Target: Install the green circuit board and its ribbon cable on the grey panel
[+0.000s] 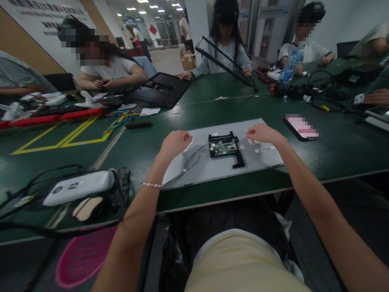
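Observation:
A flat grey panel (261, 164) lies on the green table in front of me. On its middle sits a green circuit board (224, 147) in a black bracket, with thin wires (191, 160) running off to the left. My left hand (174, 144) rests curled at the panel's left edge, fingers closed on a small white piece. My right hand (263, 134) is curled over the panel's upper right part, fingertips pinched near white labels (261, 149); what it holds is hidden.
A phone (301, 127) lies right of the panel. A white device (79, 187) with black cables sits at my left, a pink basket (82, 255) below it. Other people sit across the table with a black frame (226, 61), a bottle (291, 64) and cables.

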`<state>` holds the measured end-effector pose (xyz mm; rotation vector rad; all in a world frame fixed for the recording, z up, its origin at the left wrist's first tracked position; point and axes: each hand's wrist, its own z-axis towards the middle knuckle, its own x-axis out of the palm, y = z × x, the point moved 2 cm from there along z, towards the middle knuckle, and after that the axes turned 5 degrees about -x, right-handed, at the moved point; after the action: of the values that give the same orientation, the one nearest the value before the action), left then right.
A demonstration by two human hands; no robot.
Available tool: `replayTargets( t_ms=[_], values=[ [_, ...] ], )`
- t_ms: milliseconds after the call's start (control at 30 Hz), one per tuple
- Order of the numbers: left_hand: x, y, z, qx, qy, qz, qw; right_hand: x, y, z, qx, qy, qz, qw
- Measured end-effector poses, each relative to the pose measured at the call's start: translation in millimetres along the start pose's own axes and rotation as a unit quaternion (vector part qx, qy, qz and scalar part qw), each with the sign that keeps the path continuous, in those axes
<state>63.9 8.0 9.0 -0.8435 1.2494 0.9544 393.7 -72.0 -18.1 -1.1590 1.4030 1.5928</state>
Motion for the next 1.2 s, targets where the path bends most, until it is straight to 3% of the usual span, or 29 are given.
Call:
replayTargets(
  t_ms=[667, 1000, 1200],
  values=[
    [3.5, -1.6, -1.0, 0.038, 0.033, 0.022, 0.998, 2.4, 15.3, -2.1, -0.037, 0.079, 0.076, 0.993],
    [1.5, -2.7, -3.1, 0.030, 0.043, 0.020, 0.998, -9.5, 0.8, -3.6, 0.004, -0.029, 0.090, 0.996],
    [1.6, -2.9, -3.0, 0.038, 0.043, 0.027, 0.998, -9.9, -12.1, -3.2, 0.036, -0.047, 0.077, 0.995]
  ],
)
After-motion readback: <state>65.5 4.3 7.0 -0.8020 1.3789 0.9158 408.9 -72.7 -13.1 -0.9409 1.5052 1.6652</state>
